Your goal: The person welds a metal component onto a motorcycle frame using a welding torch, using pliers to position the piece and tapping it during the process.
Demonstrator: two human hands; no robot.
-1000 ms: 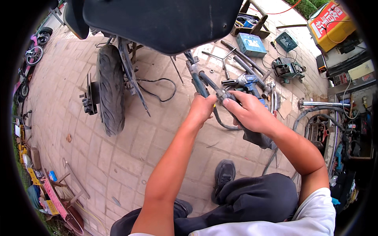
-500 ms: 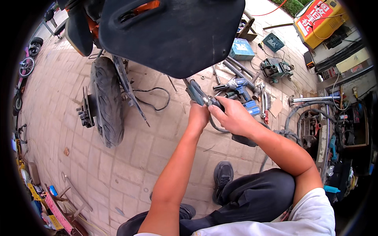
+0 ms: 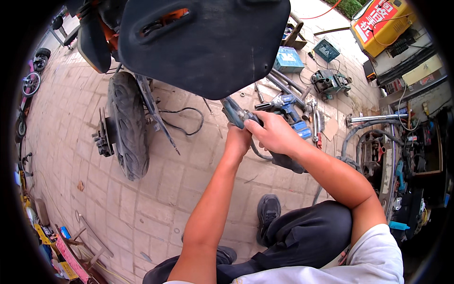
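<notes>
Below the black seat-like panel (image 3: 203, 47) of a scooter, my two hands meet at a dark grey-green, elongated piece (image 3: 231, 112) with a small metal fitting. My left hand (image 3: 239, 138) is closed around its lower side; its fingers are mostly hidden. My right hand (image 3: 274, 132) grips a black, thick-bodied object (image 3: 287, 163) that shows below its wrist, with its thumb near the metal fitting. I cannot make out the kind of either piece. Left of my hands stand a scooter wheel (image 3: 128, 125) and a slanting dark metal bar (image 3: 156, 113).
A blue impact wrench (image 3: 283, 104), metal tubes and a wire brush (image 3: 321, 121) lie on the paving beyond my right hand. Farther off are a blue box (image 3: 289, 59) and a green machine (image 3: 332, 83). A dark cable (image 3: 194, 132) loops near the wheel; shelves of tools line the right.
My right hand and the black object have shifted slightly left. The view has moved slightly, so the panel and wheel sit a little lower. Both hands stay closed.
</notes>
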